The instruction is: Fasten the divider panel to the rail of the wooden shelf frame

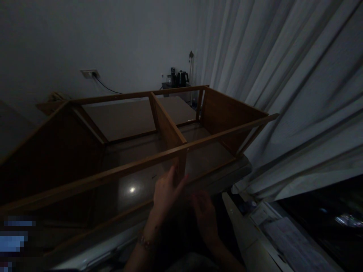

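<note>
A brown wooden cabinet frame (136, 163) lies in front of me with its open side up, split by a middle divider panel (169, 122). My left hand (166, 189) is closed on the divider's near edge, just under the front rail; the thumb lies on the near side and the other fingers are partly hidden behind the wood. Lower and to the right, my right hand (204, 215) is apart from the frame's rail, near the padded edge (227, 173) beneath it. Darkness and blur hide how its fingers are set.
White curtains (241, 56) hang along the right side. At the back, a black kettle (182, 78) stands on a small dark table. A cord runs from the wall socket (90, 73). Flat pale boxes (292, 238) lie at lower right. The room is dim.
</note>
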Demonstrator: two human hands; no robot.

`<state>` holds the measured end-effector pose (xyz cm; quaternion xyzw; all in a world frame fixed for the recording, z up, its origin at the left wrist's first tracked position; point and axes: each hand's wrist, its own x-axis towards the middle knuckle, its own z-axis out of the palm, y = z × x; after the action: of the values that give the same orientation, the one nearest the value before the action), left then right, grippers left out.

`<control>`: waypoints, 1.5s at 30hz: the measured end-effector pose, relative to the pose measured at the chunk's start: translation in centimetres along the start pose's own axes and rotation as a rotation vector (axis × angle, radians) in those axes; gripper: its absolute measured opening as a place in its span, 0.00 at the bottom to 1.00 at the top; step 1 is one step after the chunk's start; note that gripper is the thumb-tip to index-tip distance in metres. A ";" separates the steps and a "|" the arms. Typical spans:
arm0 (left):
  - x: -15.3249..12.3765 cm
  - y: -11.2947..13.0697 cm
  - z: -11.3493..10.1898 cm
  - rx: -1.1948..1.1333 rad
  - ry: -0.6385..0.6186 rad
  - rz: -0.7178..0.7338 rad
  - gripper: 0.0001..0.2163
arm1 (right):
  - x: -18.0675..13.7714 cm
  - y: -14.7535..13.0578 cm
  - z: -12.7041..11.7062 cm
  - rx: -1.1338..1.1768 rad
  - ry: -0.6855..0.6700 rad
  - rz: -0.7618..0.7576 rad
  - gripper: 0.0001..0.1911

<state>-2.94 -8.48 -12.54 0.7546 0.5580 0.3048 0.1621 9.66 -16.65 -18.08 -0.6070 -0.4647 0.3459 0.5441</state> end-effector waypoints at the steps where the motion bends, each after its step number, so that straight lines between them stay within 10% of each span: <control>1: 0.0 0.0 0.0 0.001 0.001 0.002 0.19 | 0.0 0.0 0.0 -0.006 0.000 -0.003 0.08; 17: 0.0 -0.1 0.1 0.037 0.023 0.012 0.19 | -0.5 1.1 0.7 -0.051 -0.062 -0.154 0.09; 34: -0.1 0.0 0.0 0.035 0.017 0.014 0.18 | 0.6 0.4 0.6 0.275 -0.411 0.349 0.32; 45: 0.0 0.0 0.1 0.007 0.020 -0.003 0.19 | 0.4 2.3 0.4 0.642 -0.417 0.690 0.26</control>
<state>-2.92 -8.50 -12.62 0.7512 0.5618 0.3100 0.1546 9.90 -16.06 -20.38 -0.4454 -0.2064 0.7442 0.4530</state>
